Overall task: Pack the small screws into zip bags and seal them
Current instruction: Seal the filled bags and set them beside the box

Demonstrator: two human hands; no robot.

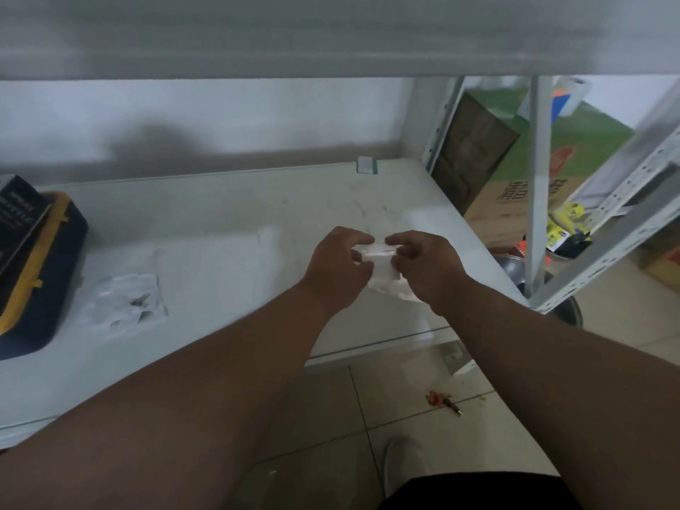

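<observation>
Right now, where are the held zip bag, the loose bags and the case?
zip bag (381, 256): head view, top edge.
loose bags (127, 301): head view, pile middle.
case (40, 285): head view, front side.

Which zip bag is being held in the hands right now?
The small clear bag pinched between left hand and right hand; the other bags lie untouched on the table, left.

Single head-worn view, forward and down, close above white shelf (228, 215).
</observation>
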